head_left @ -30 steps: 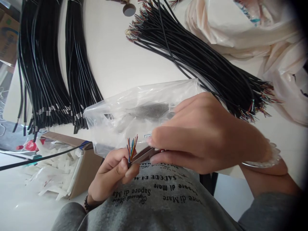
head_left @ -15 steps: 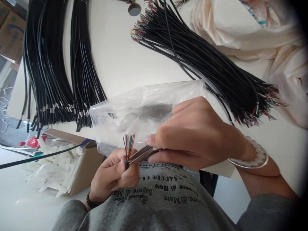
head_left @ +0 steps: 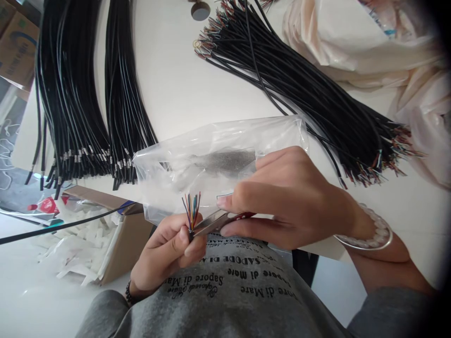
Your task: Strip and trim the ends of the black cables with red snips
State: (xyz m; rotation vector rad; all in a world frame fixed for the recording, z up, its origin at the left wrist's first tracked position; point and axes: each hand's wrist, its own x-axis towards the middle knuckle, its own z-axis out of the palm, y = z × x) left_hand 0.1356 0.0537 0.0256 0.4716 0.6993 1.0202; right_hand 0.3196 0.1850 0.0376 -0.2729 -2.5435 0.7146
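Observation:
My left hand [head_left: 165,256] is closed round the end of a black cable [head_left: 59,227], pinching it just below a fan of thin coloured wires [head_left: 191,211] that stick up from my fingers. My right hand [head_left: 292,202] grips a pair of tweezers [head_left: 211,224] with a dark red handle. Their metal tips meet the cable at the base of the coloured wires. The cable trails away to the left past a cardboard box.
A clear plastic bag [head_left: 218,159] holding small dark parts lies on the white table [head_left: 176,89] behind my hands. Bundles of black cables lie at the left [head_left: 70,94] and upper right [head_left: 299,89]. A cardboard box [head_left: 112,234] of white scraps stands at lower left. Pale plastic bags [head_left: 387,56] fill the right.
The coloured wires have spread slightly wider. Both hands keep their grip and have barely shifted; the view has drifted a little.

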